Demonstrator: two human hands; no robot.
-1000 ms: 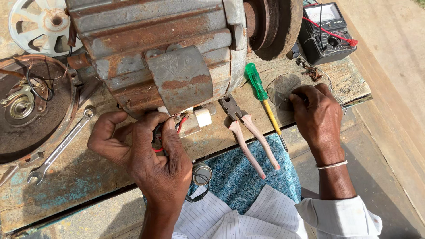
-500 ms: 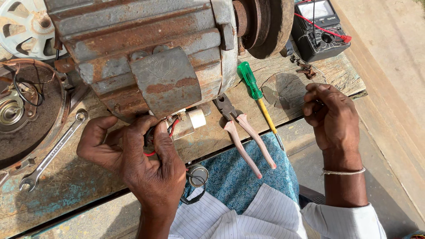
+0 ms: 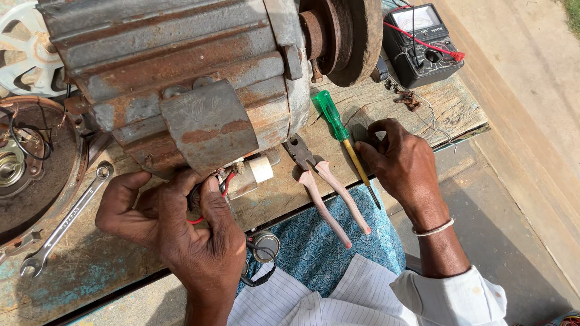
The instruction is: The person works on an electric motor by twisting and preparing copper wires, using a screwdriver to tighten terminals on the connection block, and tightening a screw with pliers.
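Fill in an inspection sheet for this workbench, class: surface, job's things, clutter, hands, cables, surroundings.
Surface: worn wooden bench, blue paint patches at left.
Job's things: rusty motor; red wires under its terminal cover.
Clutter: pliers, green screwdriver, spanner, meter, end cover, fan.
Hands: left hand pinches the red wires; right hand rests on the bench by the screwdriver.
Cables: red meter lead; black cable at the bench edge.
Surroundings: bare ground at right.

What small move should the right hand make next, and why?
Probably close the right hand on the green-handled screwdriver lying beside it: the left hand pinches red wires under the rusty grey electric motor.
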